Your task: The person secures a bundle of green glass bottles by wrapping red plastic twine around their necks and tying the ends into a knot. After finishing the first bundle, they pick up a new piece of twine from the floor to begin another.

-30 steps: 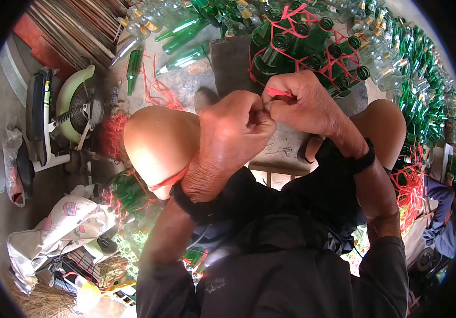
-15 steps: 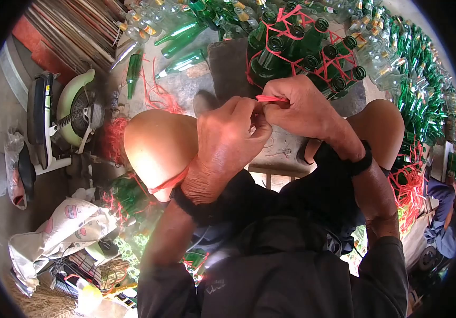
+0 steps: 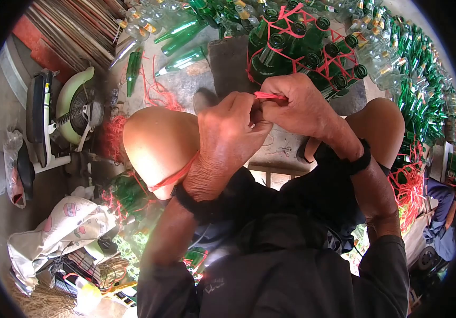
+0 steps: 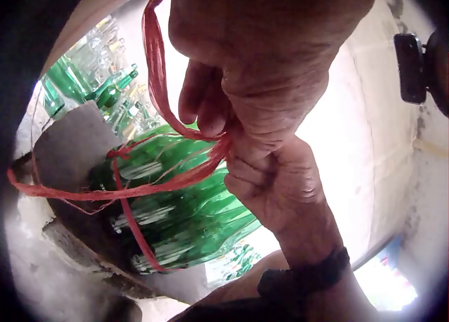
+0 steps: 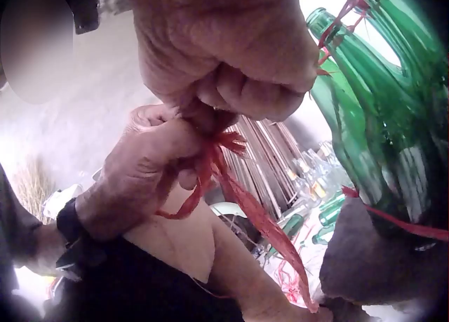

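Between my knees, my left hand (image 3: 246,121) and right hand (image 3: 276,104) meet fingertip to fingertip, and both pinch a red plastic string (image 3: 268,96). The string runs to a bundle of green glass bottles (image 3: 302,50) laced together with red string, standing on a grey stone slab (image 3: 228,61) just beyond my hands. In the left wrist view the red string (image 4: 158,90) loops from my left hand (image 4: 245,62) down around the bottle bundle (image 4: 182,210). In the right wrist view my right hand (image 5: 231,62) and left hand (image 5: 140,171) grip a frayed string end (image 5: 228,168) beside the bottles (image 5: 372,125).
Loose green and clear bottles (image 3: 180,37) lie on the ground behind the slab, and a long heap of bottles (image 3: 418,79) runs along the right. A circular saw (image 3: 69,106) sits at the left, with red string scraps (image 3: 114,132), a printed cloth bag (image 3: 63,228) and another person (image 3: 442,212) at the far right.
My hands have stayed together at the bundle. The pinched string now shows as a short taut strand between my fingertips, and my left hand has rolled slightly.
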Demonstrator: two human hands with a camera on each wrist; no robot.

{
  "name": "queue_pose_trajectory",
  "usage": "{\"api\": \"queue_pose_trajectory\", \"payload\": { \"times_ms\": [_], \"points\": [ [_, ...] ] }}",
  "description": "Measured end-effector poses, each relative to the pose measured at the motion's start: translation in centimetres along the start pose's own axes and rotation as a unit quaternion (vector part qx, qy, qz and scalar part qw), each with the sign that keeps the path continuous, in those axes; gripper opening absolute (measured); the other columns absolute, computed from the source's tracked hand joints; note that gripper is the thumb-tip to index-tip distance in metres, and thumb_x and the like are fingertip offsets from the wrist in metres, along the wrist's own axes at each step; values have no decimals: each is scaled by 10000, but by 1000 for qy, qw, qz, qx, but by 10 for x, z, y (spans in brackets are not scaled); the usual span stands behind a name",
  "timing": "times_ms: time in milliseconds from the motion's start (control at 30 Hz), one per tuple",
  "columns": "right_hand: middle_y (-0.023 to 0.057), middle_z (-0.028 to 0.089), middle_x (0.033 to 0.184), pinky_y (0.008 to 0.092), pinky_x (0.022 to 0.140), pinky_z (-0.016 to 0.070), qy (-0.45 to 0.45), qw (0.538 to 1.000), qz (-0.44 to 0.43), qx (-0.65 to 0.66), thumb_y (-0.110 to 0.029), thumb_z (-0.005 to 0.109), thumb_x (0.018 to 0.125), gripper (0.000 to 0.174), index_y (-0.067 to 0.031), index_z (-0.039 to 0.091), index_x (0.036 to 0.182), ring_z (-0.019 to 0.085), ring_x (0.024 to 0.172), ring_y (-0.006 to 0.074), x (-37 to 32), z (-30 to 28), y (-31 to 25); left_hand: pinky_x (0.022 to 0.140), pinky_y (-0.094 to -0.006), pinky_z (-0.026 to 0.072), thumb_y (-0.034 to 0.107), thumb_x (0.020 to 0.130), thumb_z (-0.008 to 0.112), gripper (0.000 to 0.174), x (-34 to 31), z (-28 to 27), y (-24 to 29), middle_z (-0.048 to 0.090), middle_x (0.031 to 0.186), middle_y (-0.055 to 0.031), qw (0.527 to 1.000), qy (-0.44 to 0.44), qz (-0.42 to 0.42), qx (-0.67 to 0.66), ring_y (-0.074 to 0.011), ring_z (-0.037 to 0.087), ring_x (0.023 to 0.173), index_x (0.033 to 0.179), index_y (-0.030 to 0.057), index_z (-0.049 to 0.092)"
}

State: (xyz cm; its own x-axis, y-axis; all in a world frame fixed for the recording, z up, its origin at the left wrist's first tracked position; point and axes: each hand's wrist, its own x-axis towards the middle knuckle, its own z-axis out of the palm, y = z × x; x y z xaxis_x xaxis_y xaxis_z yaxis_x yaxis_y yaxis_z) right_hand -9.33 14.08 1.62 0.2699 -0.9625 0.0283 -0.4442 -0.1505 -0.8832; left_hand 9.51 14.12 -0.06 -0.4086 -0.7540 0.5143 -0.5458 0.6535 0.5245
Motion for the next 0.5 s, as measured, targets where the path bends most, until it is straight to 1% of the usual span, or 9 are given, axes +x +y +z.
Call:
{"api": "queue_pose_trajectory", "payload": {
  "times_ms": [33, 100, 233, 300, 367, 400, 433, 467, 500],
  "points": [
    [46, 526, 639, 312, 562, 415, 3, 1000, -3, 13, -54, 679, 792, 103, 10, 603, 764, 460, 620, 85, -1, 1, 0, 548, -410, 525, 24, 704, 785, 199, 0, 0, 1, 642, 729, -91, 1000, 0, 0, 1, -286, 658, 605, 830, 50, 633],
    [36, 516, 640, 307, 561, 410, -2, 1000, -9, 11, -56, 679, 797, 108, 7, 599, 761, 454, 625, 77, 0, 0, 4, 582, -335, 564, -12, 713, 785, 308, -1, 0, 2, 636, 727, -53, 999, 11, -22, -20, -196, 671, 621, 997, 107, 770],
    [22, 511, 641, 301, 562, 406, -6, 999, -4, 31, -56, 679, 817, 107, 5, 608, 765, 448, 632, 63, 1, -2, 7, 576, -325, 562, -17, 735, 791, 237, 0, 0, 4, 652, 728, -60, 999, 2, -28, -30, -182, 678, 616, 949, 67, 737],
    [22, 514, 643, 301, 563, 407, -13, 999, 4, 31, -51, 671, 826, 94, 9, 618, 776, 447, 634, 62, 1, -6, 5, 568, -315, 558, -18, 758, 803, 192, 1, 1, 4, 667, 729, -73, 996, 26, -47, -70, -173, 685, 607, 905, 40, 692],
    [21, 517, 645, 301, 564, 408, -21, 999, 14, 30, -46, 663, 836, 84, 13, 629, 787, 447, 635, 62, -1, -12, 3, 571, -305, 561, -30, 763, 803, 193, 1, -1, 7, 681, 739, -77, 996, 25, -43, -74, -162, 692, 614, 894, 32, 677],
    [18, 540, 657, 293, 572, 417, -35, 999, 24, 28, -40, 661, 842, 69, 16, 648, 804, 464, 642, 58, -1, -14, 3, 574, -295, 563, -43, 767, 802, 196, 1, -2, 8, 695, 750, -81, 996, 23, -41, -79, -151, 700, 621, 884, 25, 661],
    [14, 562, 669, 286, 580, 426, -48, 998, 33, 24, -34, 660, 848, 60, 18, 667, 820, 481, 649, 54, -1, -17, 3, 574, -295, 563, -43, 767, 802, 196, 2, -2, 9, 695, 750, -81, 996, 24, -39, -79, -151, 700, 621, 884, 25, 661],
    [14, 562, 669, 286, 580, 426, -48, 998, 31, 24, -34, 660, 848, 60, 18, 667, 820, 481, 649, 54, -1, -18, 3, 582, -303, 583, -73, 768, 771, 186, 2, -1, 9, 689, 768, -87, 992, 28, -48, -110, -171, 712, 643, 889, 17, 662],
    [10, 589, 690, 274, 599, 441, -46, 997, 41, 49, -36, 667, 853, 58, 16, 683, 834, 507, 668, 48, -2, -18, 3, 591, -311, 602, -102, 769, 740, 184, 1, -1, 10, 683, 787, -93, 988, 32, -58, -141, -192, 723, 665, 893, 9, 663]
  ]
}}
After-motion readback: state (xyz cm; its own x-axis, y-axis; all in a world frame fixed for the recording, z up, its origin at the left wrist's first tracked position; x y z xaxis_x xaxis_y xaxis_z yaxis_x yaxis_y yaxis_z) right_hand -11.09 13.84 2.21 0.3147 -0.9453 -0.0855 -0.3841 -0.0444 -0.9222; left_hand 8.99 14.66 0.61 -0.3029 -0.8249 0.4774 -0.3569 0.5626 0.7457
